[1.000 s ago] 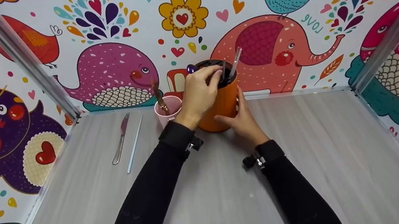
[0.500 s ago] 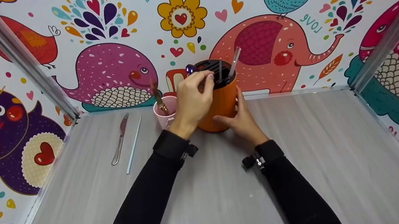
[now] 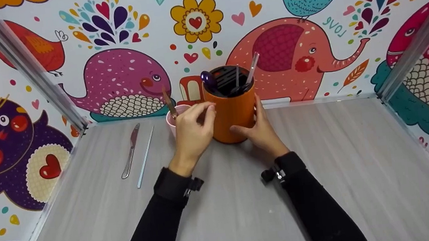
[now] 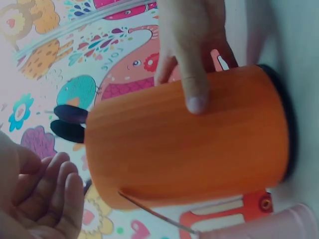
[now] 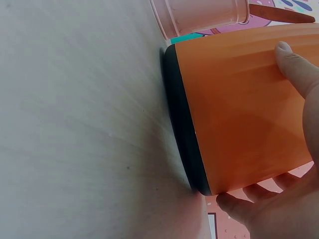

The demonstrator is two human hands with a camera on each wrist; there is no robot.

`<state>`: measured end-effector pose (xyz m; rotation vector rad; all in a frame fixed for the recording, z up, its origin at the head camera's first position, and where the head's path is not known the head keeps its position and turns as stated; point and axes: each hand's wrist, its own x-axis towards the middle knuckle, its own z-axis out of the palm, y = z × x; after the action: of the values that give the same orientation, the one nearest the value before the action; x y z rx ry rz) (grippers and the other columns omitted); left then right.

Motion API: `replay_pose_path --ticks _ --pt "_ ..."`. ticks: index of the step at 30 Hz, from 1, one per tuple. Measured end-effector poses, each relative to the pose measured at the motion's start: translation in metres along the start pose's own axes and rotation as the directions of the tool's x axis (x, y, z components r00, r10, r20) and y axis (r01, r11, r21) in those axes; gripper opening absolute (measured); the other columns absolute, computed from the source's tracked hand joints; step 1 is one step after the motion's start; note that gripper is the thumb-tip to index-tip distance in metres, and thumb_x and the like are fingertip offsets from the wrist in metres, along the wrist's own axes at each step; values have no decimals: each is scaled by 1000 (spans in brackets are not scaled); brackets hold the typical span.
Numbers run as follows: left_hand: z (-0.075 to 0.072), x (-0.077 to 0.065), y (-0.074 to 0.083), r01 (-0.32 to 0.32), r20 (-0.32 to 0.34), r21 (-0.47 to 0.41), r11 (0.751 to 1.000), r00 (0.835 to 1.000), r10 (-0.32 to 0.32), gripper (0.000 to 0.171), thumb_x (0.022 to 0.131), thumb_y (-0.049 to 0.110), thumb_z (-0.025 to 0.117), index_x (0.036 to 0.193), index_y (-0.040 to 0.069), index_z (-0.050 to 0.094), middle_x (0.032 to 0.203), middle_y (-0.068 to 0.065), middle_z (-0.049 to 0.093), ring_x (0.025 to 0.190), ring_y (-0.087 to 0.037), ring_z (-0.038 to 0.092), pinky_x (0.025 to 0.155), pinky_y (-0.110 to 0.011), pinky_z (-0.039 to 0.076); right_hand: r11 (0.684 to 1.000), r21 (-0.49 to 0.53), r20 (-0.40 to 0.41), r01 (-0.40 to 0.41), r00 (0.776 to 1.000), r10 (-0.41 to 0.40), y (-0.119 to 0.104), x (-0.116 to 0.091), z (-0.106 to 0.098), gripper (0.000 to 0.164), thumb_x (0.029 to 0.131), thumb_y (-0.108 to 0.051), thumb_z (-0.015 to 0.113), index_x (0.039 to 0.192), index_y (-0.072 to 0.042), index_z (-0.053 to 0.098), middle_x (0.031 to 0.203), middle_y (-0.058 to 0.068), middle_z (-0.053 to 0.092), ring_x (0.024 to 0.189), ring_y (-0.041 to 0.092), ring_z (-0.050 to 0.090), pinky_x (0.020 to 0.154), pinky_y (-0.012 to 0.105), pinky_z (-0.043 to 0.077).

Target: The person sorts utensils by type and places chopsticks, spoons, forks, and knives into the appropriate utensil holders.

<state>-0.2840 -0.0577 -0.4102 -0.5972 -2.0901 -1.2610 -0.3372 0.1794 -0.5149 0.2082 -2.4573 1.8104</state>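
A round orange knife block (image 3: 233, 114) with a black slotted top stands upright by the back wall. My right hand (image 3: 261, 131) holds its right side, thumb across the front and fingers round behind. A purple spoon (image 3: 206, 77) leans at the left of its top; a clear rod (image 3: 252, 68) and a thinner stick (image 3: 237, 75) rise at the right. My left hand (image 3: 194, 132) hovers left of the block, fingers loosely curled and holding nothing. It partly hides a pink cup (image 3: 170, 120) with a brush (image 3: 169, 103) standing in it.
On the table's left lie a table knife (image 3: 130, 150) and, beside it, a thin pale blue stick (image 3: 145, 156). A printed back wall (image 3: 200, 59) rises right behind the block and cup. Metal corner posts (image 3: 415, 42) stand at both sides.
My left hand has come away from the block's top, moving down and left to beside the cup. The slotted top now shows fully. My right hand keeps its hold.
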Motion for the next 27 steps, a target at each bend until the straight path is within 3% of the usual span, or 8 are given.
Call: replay_pose_path --ticks 3,7,11,18,20,22,25,27 --pt "-8 -10 -12 43 -14 21 999 999 -42 21 109 19 70 111 4 85 101 -6 85 89 -16 78 86 -34 66 999 0 9 -32 999 32 0 0 0 138 80 -65 93 175 -48 -5 187 -4 12 172 26 23 140 60 21" --pt "-21 -22 -26 119 -20 62 991 993 -118 21 109 20 70 110 5 85 96 -6 82 81 -16 72 76 -30 62 996 21 30 -82 996 81 -4 1 -2 138 79 -63 95 174 -51 -6 187 -8 11 172 23 22 140 60 19" --pt "-36 -29 -41 172 -68 102 980 984 -165 21 109 19 70 109 4 84 88 -7 79 73 -16 66 66 -24 53 993 44 58 -109 993 107 -16 -3 -6 138 84 -50 96 177 -43 -7 187 -5 11 173 25 20 141 60 18" --pt "-61 -30 -67 267 -175 168 949 956 -237 21 106 15 70 107 0 84 84 -13 79 71 -20 65 65 -19 46 991 12 92 -135 987 134 -45 -18 -10 132 93 -38 91 178 -32 -9 188 1 11 173 28 20 141 57 21" --pt "-67 -31 -73 322 -184 205 924 940 -287 22 106 16 69 109 0 84 86 -15 80 73 -24 68 67 -24 49 991 10 92 -131 987 129 -47 -20 -10 131 93 -38 90 178 -32 -9 188 2 12 173 28 20 141 57 21" --pt "-72 -32 -81 395 -180 247 885 916 -358 25 107 18 67 113 0 83 94 -17 81 80 -29 72 72 -33 54 993 17 85 -121 989 119 -41 -17 -10 132 92 -39 91 178 -33 -9 188 1 12 173 28 20 141 58 20" --pt "-80 -37 -95 509 -153 328 796 860 -487 32 109 21 63 126 -1 78 112 -22 82 98 -39 76 88 -49 59 995 27 66 -100 993 98 -21 -8 -7 134 89 -48 92 177 -42 -8 187 -4 11 173 26 20 141 58 20" --pt "-85 -42 -104 554 -132 392 735 824 -550 37 109 23 62 133 -3 74 119 -25 80 109 -44 75 97 -56 57 996 31 53 -87 995 85 -8 -2 -5 135 85 -54 93 175 -48 -8 187 -6 11 173 25 20 141 59 20"
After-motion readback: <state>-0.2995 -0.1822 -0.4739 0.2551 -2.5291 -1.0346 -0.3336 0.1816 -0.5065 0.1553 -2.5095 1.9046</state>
